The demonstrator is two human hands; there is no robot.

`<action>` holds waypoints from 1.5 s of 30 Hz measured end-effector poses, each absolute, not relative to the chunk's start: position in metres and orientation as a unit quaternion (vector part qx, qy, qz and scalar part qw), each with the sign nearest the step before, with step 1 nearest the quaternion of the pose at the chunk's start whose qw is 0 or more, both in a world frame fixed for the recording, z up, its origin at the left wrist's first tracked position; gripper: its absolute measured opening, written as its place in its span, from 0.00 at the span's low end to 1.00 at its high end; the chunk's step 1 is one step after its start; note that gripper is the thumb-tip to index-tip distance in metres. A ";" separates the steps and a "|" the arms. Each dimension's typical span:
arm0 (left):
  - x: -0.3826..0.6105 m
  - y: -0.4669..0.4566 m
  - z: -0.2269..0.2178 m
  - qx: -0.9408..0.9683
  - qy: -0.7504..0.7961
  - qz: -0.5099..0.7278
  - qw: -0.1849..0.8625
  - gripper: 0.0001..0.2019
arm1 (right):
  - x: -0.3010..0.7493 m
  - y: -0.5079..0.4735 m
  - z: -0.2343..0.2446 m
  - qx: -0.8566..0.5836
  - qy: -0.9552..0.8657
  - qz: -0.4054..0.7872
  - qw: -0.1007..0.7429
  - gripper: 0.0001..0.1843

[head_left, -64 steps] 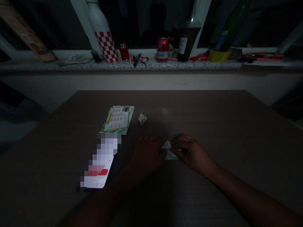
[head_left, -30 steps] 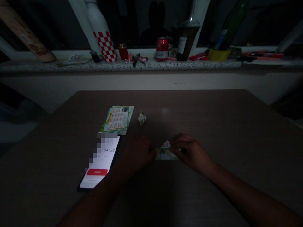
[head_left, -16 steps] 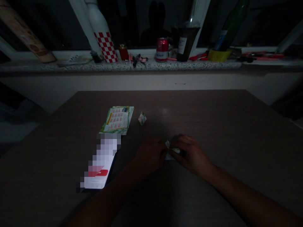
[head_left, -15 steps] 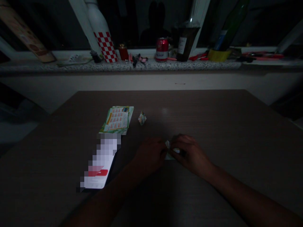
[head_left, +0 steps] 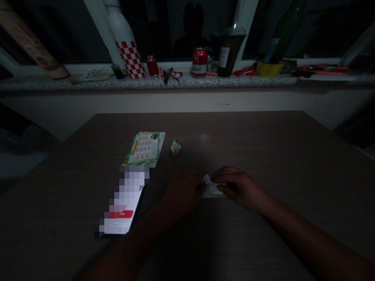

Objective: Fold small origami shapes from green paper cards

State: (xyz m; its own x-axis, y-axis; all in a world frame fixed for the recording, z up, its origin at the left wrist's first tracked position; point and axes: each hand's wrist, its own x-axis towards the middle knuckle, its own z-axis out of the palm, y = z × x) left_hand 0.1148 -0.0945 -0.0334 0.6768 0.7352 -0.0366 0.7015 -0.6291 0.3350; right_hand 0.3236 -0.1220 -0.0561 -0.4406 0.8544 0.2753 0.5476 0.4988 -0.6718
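Note:
The scene is dim. A small printed paper (head_left: 211, 188), partly folded, lies on the brown table (head_left: 263, 148) between my hands. My left hand (head_left: 183, 192) presses its left edge with curled fingers. From the right, my right hand (head_left: 238, 187) pinches the paper's other side with thumb and fingers. A small folded paper piece (head_left: 175, 146) stands on the table farther back. To its left lies a stack of printed calendar cards (head_left: 145, 148).
A lit phone (head_left: 124, 203) lies on the table left of my left arm. Behind the table, a stone windowsill (head_left: 88, 82) holds a red-and-white checked bottle (head_left: 125, 41), a red can (head_left: 199, 62), dark bottles (head_left: 227, 50) and small items.
My left hand slid out to the paper's left end, came back against my right hand, and the paper now shows a shorter, more folded shape. The view shifted slightly.

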 end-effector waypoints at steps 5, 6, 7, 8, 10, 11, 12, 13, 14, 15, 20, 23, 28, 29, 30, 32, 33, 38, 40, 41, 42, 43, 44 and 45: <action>0.114 -0.095 -0.033 0.901 0.396 0.060 0.167 0.09 | 0.330 -0.121 -0.056 -0.417 -0.813 0.279 0.294 0.16; 0.114 -0.094 -0.033 0.901 0.395 0.061 0.167 0.09 | 0.331 -0.120 -0.056 -0.416 -0.814 0.282 0.293 0.16; 0.114 -0.094 -0.033 0.902 0.394 0.061 0.167 0.09 | 0.332 -0.120 -0.056 -0.414 -0.815 0.284 0.291 0.17; 0.114 -0.094 -0.033 0.902 0.393 0.061 0.167 0.09 | 0.332 -0.120 -0.055 -0.413 -0.815 0.286 0.290 0.17; 0.114 -0.093 -0.033 0.903 0.391 0.059 0.170 0.09 | 0.332 -0.120 -0.053 -0.411 -0.816 0.288 0.288 0.19; 0.114 -0.093 -0.033 0.902 0.392 0.057 0.173 0.09 | 0.332 -0.120 -0.053 -0.411 -0.817 0.288 0.285 0.20; 0.114 -0.093 -0.033 0.901 0.392 0.055 0.175 0.09 | 0.332 -0.121 -0.053 -0.412 -0.818 0.286 0.282 0.21; 0.114 -0.093 -0.033 0.901 0.393 0.055 0.176 0.09 | 0.332 -0.121 -0.053 -0.414 -0.820 0.279 0.279 0.23; 0.114 -0.093 -0.033 0.900 0.394 0.058 0.175 0.09 | 0.331 -0.122 -0.054 -0.420 -0.823 0.267 0.274 0.24; 0.114 -0.094 -0.034 0.900 0.395 0.062 0.174 0.09 | 0.330 -0.122 -0.055 -0.428 -0.826 0.252 0.266 0.26; 0.115 -0.094 -0.036 0.903 0.387 0.071 0.171 0.09 | 0.323 -0.124 -0.060 -0.460 -0.845 0.182 0.203 0.30; 0.115 -0.094 -0.036 0.903 0.383 0.074 0.178 0.09 | 0.318 -0.124 -0.060 -0.467 -0.845 0.177 0.191 0.29; 0.113 -0.096 -0.042 0.880 0.411 0.138 0.193 0.07 | 0.315 -0.122 -0.060 -0.459 -0.818 0.218 0.268 0.28; 0.113 -0.096 -0.044 0.873 0.417 0.156 0.199 0.11 | 0.315 -0.122 -0.060 -0.455 -0.812 0.232 0.284 0.27; 0.113 -0.097 -0.045 0.867 0.420 0.171 0.208 0.14 | 0.314 -0.122 -0.061 -0.453 -0.804 0.244 0.297 0.26; 0.114 -0.099 -0.047 0.854 0.422 0.194 0.235 0.18 | 0.313 -0.123 -0.061 -0.462 -0.783 0.263 0.322 0.23; 0.115 -0.099 -0.048 0.845 0.425 0.201 0.255 0.18 | 0.312 -0.124 -0.061 -0.469 -0.771 0.274 0.332 0.22; 0.120 -0.101 -0.044 0.773 0.446 0.216 0.397 0.11 | 0.309 -0.129 -0.060 -0.484 -0.716 0.336 0.375 0.22; 0.120 -0.101 -0.041 0.739 0.453 0.231 0.441 0.09 | 0.309 -0.131 -0.059 -0.488 -0.694 0.347 0.400 0.22; 0.120 -0.101 -0.040 0.722 0.456 0.242 0.460 0.09 | 0.308 -0.131 -0.059 -0.491 -0.680 0.356 0.412 0.22; 0.120 -0.101 -0.040 0.705 0.458 0.252 0.479 0.09 | 0.308 -0.132 -0.058 -0.494 -0.665 0.367 0.423 0.22; 0.119 -0.101 -0.039 0.689 0.455 0.261 0.500 0.09 | 0.307 -0.132 -0.058 -0.497 -0.648 0.379 0.435 0.22; 0.119 -0.101 -0.039 0.673 0.453 0.269 0.520 0.09 | 0.306 -0.133 -0.057 -0.499 -0.630 0.394 0.446 0.21; 0.119 -0.101 -0.038 0.656 0.449 0.275 0.541 0.09 | 0.305 -0.133 -0.057 -0.500 -0.611 0.408 0.459 0.21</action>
State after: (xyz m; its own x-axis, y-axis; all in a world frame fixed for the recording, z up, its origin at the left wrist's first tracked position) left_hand 0.1186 -0.1008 -0.0384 0.4453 0.8866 -0.1247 0.2913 -0.0117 0.9566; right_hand 0.3052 -0.1331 -0.0568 -0.0797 0.9851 0.1524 0.2358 0.1672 -0.9573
